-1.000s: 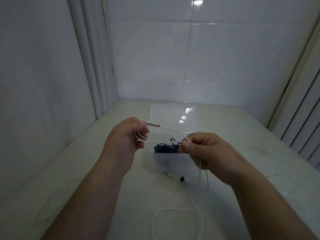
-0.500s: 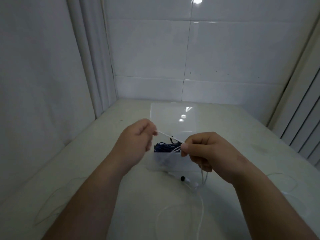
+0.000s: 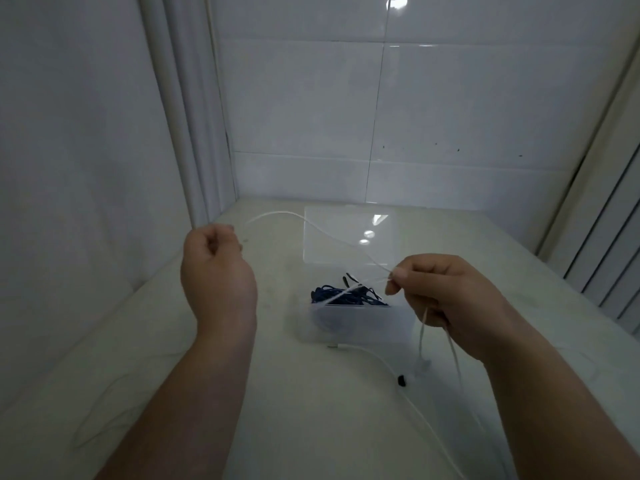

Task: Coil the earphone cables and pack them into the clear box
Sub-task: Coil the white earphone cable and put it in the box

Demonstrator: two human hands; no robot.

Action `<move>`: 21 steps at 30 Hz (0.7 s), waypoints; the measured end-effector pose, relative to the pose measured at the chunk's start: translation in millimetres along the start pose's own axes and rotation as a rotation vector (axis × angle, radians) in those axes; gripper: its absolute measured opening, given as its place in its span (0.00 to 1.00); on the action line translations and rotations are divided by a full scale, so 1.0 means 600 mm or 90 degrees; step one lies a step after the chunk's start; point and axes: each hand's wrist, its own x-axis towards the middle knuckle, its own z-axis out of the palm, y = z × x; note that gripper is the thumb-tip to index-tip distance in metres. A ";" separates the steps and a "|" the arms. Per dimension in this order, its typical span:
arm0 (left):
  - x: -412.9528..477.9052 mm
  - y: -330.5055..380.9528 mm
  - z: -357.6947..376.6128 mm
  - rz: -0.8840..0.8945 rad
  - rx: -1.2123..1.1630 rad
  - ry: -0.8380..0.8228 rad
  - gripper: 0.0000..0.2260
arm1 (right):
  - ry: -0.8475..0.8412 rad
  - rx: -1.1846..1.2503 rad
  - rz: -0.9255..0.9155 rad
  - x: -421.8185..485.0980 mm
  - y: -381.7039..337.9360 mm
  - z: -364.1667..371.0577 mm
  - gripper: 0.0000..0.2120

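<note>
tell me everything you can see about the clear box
The clear box is a small translucent plastic case resting on the pale table. Its lid stands open, tilted back behind it. A dark blue cable lies bundled inside. A white cable held in the air crosses in front of the lid.

Pale table (image 3: 311, 417) bears clear box (image 3: 356, 325) and white cable (image 3: 367, 351).

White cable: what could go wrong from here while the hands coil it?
1. The white cable, stretched between the left hand and right hand, crosses over the blue cable in the box; it may snag it and pull it out.
2. Slack below the right hand trails on the table and may tangle.
</note>
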 end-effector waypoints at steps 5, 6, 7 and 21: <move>-0.027 0.021 -0.002 0.147 0.049 -0.132 0.04 | -0.016 -0.097 0.009 -0.001 -0.001 0.014 0.09; -0.033 0.024 -0.001 0.183 0.049 -0.199 0.04 | -0.015 -0.114 0.010 -0.001 0.000 0.017 0.10; -0.038 0.023 0.000 0.211 0.049 -0.275 0.05 | -0.015 -0.130 0.010 -0.001 0.000 0.019 0.10; -0.064 0.009 0.011 0.321 0.191 -0.547 0.06 | 0.006 -0.100 0.008 0.003 0.005 0.032 0.12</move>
